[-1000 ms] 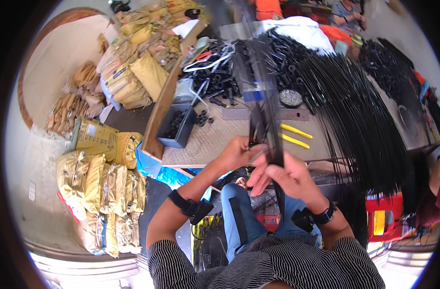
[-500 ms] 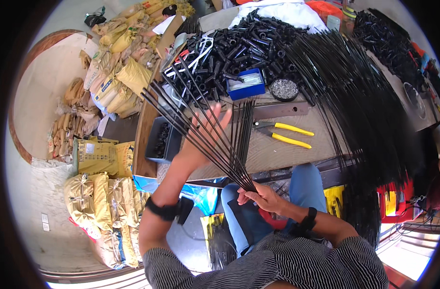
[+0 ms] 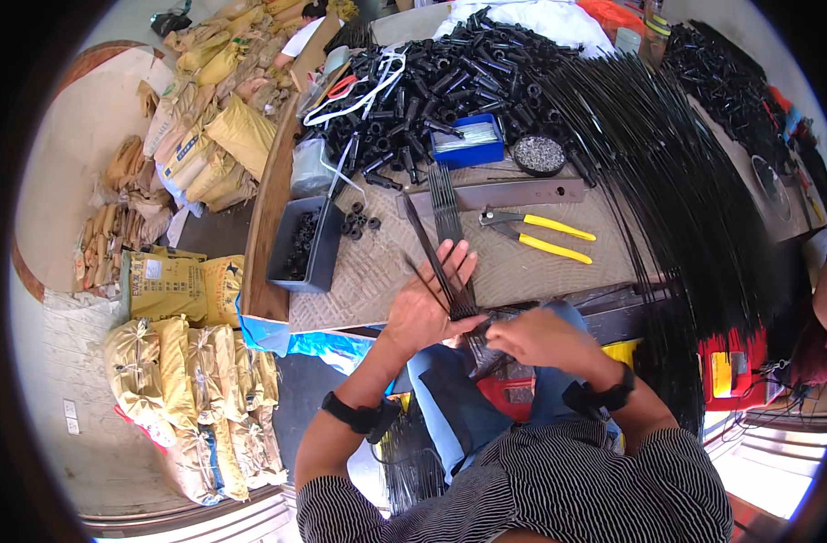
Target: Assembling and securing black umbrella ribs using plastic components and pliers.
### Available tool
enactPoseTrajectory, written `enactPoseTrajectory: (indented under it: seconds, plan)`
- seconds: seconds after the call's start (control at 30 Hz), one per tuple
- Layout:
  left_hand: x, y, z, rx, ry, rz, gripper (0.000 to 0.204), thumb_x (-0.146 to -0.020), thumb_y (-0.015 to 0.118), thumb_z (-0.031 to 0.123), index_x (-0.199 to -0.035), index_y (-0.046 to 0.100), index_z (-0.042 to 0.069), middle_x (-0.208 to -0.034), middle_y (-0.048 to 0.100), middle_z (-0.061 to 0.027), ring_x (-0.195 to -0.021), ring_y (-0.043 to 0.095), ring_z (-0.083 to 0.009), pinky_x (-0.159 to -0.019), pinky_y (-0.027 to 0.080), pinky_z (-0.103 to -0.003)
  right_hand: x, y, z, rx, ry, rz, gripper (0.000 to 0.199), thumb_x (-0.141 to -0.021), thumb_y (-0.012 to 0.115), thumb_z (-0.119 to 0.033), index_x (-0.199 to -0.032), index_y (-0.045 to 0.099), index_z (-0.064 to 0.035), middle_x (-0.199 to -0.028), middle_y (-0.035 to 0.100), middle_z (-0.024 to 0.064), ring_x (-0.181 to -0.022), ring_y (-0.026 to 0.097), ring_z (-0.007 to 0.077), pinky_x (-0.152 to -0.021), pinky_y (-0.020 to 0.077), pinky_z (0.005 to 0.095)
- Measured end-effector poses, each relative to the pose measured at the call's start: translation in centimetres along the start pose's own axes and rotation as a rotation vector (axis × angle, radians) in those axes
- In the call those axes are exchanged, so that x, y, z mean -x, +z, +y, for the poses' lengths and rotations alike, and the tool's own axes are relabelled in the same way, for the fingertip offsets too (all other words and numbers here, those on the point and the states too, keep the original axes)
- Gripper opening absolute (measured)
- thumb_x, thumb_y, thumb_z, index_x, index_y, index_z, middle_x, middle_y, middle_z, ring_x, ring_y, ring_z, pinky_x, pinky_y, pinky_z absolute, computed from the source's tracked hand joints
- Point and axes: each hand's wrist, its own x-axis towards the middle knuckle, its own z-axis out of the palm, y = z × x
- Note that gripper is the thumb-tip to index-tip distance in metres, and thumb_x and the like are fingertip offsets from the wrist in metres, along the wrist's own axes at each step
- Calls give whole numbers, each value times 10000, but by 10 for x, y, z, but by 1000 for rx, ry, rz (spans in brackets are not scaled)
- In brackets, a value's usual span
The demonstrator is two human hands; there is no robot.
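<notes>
Both hands grip a small bundle of thin black rods (image 3: 445, 244) at the table's (image 3: 603, 271) near edge: the left hand (image 3: 423, 312) with fingers spread beneath it, the right hand (image 3: 536, 337) closed on its lower end. Yellow-handled pliers (image 3: 540, 233) lie at two o'clock.

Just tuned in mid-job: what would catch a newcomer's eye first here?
The left hand and right hand gripping a small bundle of thin black rods at the table's near edge. To the right, a huge fan of black rods spills over the table; behind lies a heap of black tubes, with yellow-handled pliers nearby.
</notes>
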Motion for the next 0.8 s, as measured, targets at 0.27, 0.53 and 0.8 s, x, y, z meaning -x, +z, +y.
enactPoseTrajectory:
  seconds: [0.27,0.53,0.8]
  plan:
    - [3,-2,-2,-61,108,-5,764,-714,590,433,-1308,356,13,-1360,353,-121,-1271,318,-259,-1025,300,-351,-28,-74,31,448,140,615,273,-752,617,-214,-980,542,-84,-995,567,92,-910,568,280,-743,465,396]
    - [-1,-6,-2,43,41,-4,890,-606,683,377,-1321,311,-1,-1386,299,-129,-1295,268,-250,-1038,290,-317,-109,-159,20,673,64,580,112,-769,529,-110,-815,604,-41,-825,622,112,-765,617,307,-616,495,415]
    - [3,-2,-3,-15,32,-20,808,-644,677,257,-1313,319,-18,-1386,303,-140,-1285,292,-261,-1028,305,-309,-213,-165,80,760,248,374,74,-658,570,-167,-687,639,-167,-754,644,92,-727,627,291,-597,484,423]
